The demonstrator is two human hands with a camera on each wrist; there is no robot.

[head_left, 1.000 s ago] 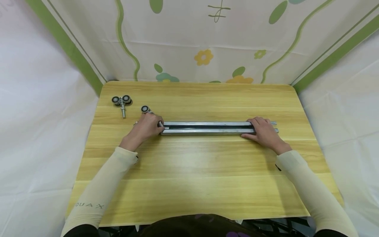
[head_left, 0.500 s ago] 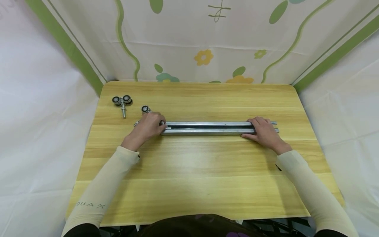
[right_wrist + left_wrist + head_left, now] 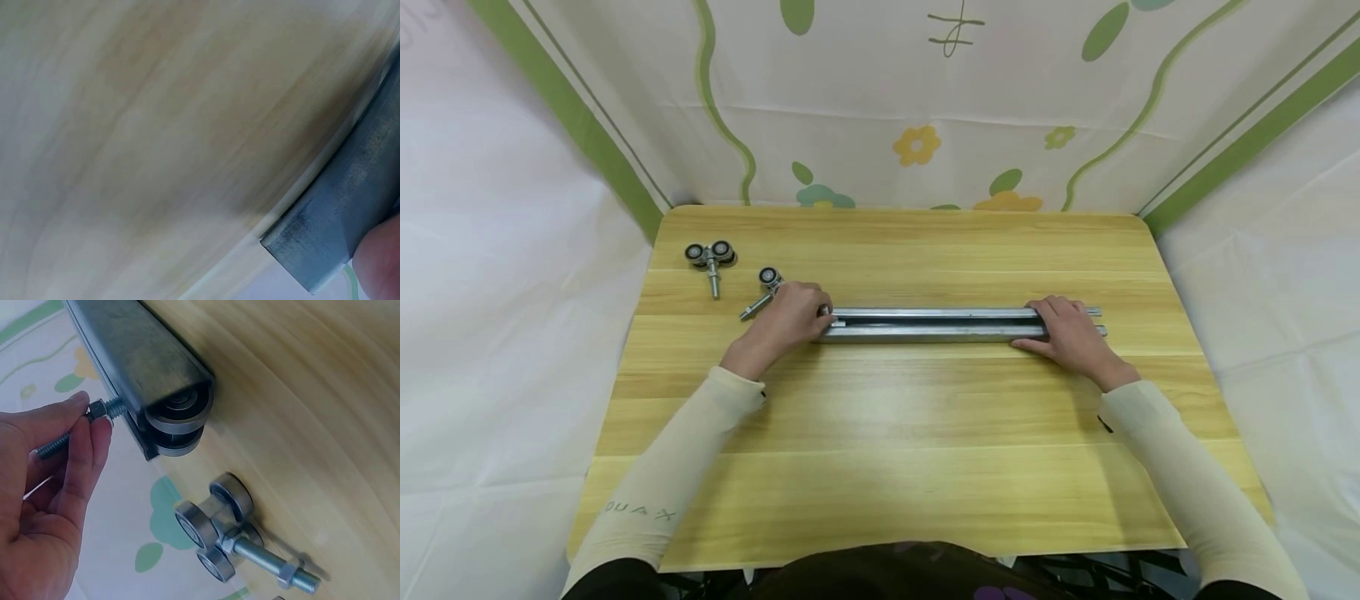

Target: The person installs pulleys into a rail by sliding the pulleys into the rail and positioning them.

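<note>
A metal channel track [image 3: 925, 335] lies lengthwise on the table, its slot facing up. My left hand [image 3: 785, 323] is at its left end. In the left wrist view the left hand [image 3: 59, 469] pinches the threaded bolt [image 3: 100, 409] of a roller trolley, whose wheels [image 3: 181, 419] sit partly inside the track's open end. My right hand [image 3: 1071, 337] grips the track near its right end, thumb on the near side; in the right wrist view only a fingertip [image 3: 381, 259] shows against the track [image 3: 337, 212].
Another roller trolley [image 3: 767, 287] lies just beyond the left hand, its bolt pointing toward the lower left. One more trolley [image 3: 709, 257] lies at the table's far left. A printed cloth [image 3: 880, 108] hangs behind the wooden table [image 3: 895, 467].
My left hand has moved a little to the right along the track with the trolley's bolt, uncovering more of the loose trolley behind it. The right hand stays in place.
</note>
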